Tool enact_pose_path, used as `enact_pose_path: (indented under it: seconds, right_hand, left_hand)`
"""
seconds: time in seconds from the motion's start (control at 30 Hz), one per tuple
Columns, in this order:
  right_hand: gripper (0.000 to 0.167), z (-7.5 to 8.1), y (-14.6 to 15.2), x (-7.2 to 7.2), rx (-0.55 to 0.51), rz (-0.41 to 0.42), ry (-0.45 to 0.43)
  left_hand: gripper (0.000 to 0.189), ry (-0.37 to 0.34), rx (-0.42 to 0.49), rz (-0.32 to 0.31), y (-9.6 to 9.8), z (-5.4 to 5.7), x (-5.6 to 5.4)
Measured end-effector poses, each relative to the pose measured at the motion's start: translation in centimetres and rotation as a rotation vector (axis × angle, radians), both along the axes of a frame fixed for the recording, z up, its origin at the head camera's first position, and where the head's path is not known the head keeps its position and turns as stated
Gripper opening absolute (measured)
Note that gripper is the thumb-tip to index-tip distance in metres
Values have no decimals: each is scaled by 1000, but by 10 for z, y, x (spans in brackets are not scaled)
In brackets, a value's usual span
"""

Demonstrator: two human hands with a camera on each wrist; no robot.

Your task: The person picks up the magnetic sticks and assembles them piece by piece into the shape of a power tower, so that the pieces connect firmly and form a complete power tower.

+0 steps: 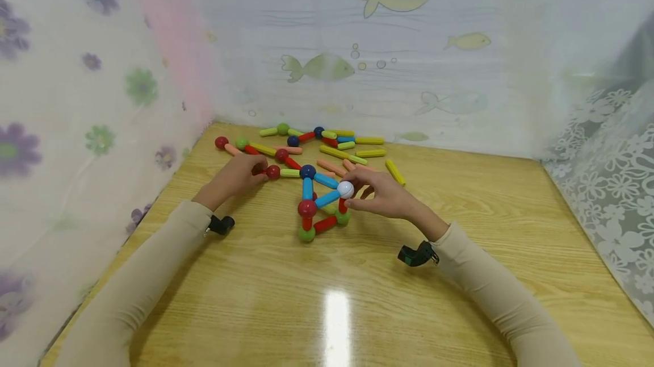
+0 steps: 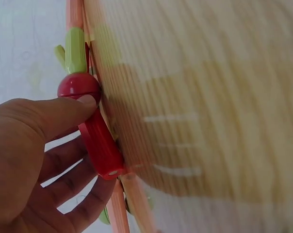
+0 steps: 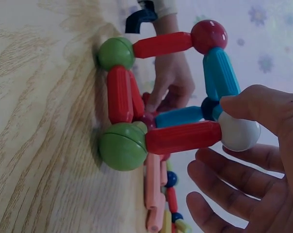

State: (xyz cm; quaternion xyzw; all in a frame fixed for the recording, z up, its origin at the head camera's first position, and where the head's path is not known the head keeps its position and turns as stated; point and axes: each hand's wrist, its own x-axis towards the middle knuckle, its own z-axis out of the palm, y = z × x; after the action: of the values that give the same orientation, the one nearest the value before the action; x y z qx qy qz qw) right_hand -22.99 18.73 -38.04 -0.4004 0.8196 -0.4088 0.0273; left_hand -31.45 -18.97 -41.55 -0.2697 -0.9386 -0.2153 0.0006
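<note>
A prism-shaped frame of magnetic rods and balls stands on the table, with light blue rods in its top triangle and red rods lower down. Green balls sit at two bottom corners. My right hand pinches the white ball at a top corner, thumb against it. On the other side, my left hand holds a red ball, thumb pressed to it. A red rod extends from that ball beside the fingers. A yellow-green rod lies between this ball and the frame's dark blue ball.
Behind the frame lie loose yellow rods, pink rods and several joined rods and balls, including a green ball. A patterned curtain borders the back of the wooden table.
</note>
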Motion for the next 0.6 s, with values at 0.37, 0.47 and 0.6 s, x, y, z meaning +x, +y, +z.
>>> enact_pose_path:
  seconds: [0.37, 0.47, 0.6]
  right_hand:
    - [31, -4, 1, 0, -9, -1, 3]
    - [33, -4, 2, 0, -8, -5, 6]
    - [34, -3, 2, 0, -6, -3, 0]
  left_hand:
    - [7, -6, -69, 33, 3, 2, -1]
    - [10, 0, -117, 38, 3, 2, -2]
    - [17, -20, -95, 78, 1, 3, -2]
